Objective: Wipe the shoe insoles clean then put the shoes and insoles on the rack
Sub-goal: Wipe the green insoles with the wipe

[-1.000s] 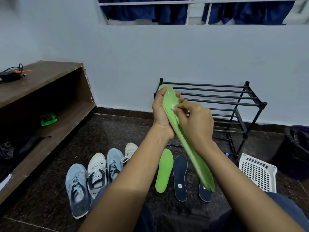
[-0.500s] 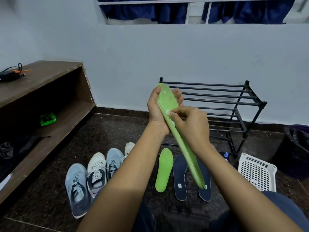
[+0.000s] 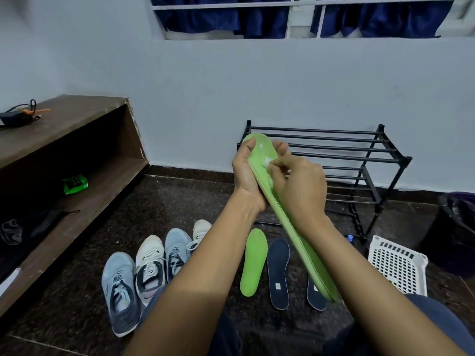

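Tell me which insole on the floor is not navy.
The green insole lying leftmost of the three; both navy insoles lie right of it. The held insole, in the left hand, is off the floor.

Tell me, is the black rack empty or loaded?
Empty where visible: nothing sits on the rack; shoes and three insoles lie on the floor. The left hand hides one corner.
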A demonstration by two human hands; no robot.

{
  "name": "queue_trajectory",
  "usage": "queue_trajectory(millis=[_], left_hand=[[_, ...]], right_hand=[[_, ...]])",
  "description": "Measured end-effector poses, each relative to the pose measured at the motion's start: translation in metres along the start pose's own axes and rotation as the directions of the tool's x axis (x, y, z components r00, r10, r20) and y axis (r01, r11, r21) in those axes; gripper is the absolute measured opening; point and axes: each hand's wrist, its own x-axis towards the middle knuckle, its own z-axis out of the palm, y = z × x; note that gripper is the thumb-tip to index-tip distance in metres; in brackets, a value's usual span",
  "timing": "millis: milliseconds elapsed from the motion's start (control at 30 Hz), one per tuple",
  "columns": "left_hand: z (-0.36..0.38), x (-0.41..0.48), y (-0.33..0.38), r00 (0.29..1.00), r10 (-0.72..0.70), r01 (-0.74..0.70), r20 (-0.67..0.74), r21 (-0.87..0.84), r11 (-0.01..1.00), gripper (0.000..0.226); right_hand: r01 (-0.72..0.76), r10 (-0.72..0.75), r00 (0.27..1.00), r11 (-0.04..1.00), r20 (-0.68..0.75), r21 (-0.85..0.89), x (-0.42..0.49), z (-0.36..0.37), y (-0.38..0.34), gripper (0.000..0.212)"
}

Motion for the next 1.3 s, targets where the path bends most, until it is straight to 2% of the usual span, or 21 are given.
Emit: queue_trajectory(millis=[133,233,300,400,500,667,800,900,967,1033,1200,1300], left_hand=[[-0.001,0.001,0.004,0.999,0.041,-0.041,0.003,-0.01,0.999,0.043],[0.002,0.001,0.001,0.998,0.067,-0.066,-0.007,0.011,0.998,0.039],[0.004,-0.001,-0.003,0.998,0.059,-0.058,-0.005,0.039,0.998,0.036],[0.004,-0.005,-0.013,0.999,-0.035,0.034,0.006,0.118,0.992,0.034],[0.006,-0.009,-0.017,0.997,-0.079,0.078,0.002,0.158,0.984,0.045],[0.003,-0.006,-0.009,0.998,-0.064,0.064,-0.007,0.071,0.995,0.042],[-0.001,0.001,0.001,1.0,-0.002,0.002,-0.026,-0.026,1.0,0.04],[-0.004,0.003,0.004,1.0,0.022,-0.022,-0.02,-0.015,1.0,0.045],[-0.003,0.003,0.003,0.999,0.033,-0.033,-0.03,0.0,0.999,0.046],[-0.002,0.002,0.0,0.999,0.042,-0.042,-0.021,0.022,0.999,0.045],[0.003,-0.003,-0.011,0.999,-0.038,0.036,0.018,0.1,0.994,0.037],[0.002,-0.003,-0.008,0.999,-0.046,0.043,0.028,0.085,0.995,0.037]], right_hand=[[-0.045,0.03,0.996,0.984,0.086,0.17,-0.01,-0.003,0.002,0.011],[-0.061,0.051,0.995,0.991,0.08,0.118,-0.01,-0.005,0.003,0.013],[-0.018,0.017,1.0,0.999,0.022,0.028,-0.007,-0.005,0.003,0.016],[0.066,-0.076,0.989,0.994,-0.127,-0.086,0.002,0.0,0.005,0.014],[0.087,-0.112,0.97,0.989,-0.215,-0.122,0.008,0.002,0.004,0.011],[0.002,-0.004,1.0,0.996,-0.013,-0.088,0.007,-0.001,0.0,0.02],[-0.041,0.037,0.992,0.998,0.119,0.038,-0.006,-0.007,-0.001,0.015],[-0.046,0.025,0.988,0.989,0.152,0.139,-0.012,-0.012,0.001,0.011],[-0.053,0.031,0.991,0.985,0.131,0.161,-0.013,-0.011,0.003,0.01],[-0.056,0.044,0.994,0.992,0.103,0.109,-0.012,-0.009,0.003,0.012],[0.061,-0.069,0.989,0.996,-0.132,-0.062,0.0,-0.003,0.005,0.013],[0.115,-0.119,0.969,0.993,-0.214,-0.032,0.0,0.002,0.004,0.009]])
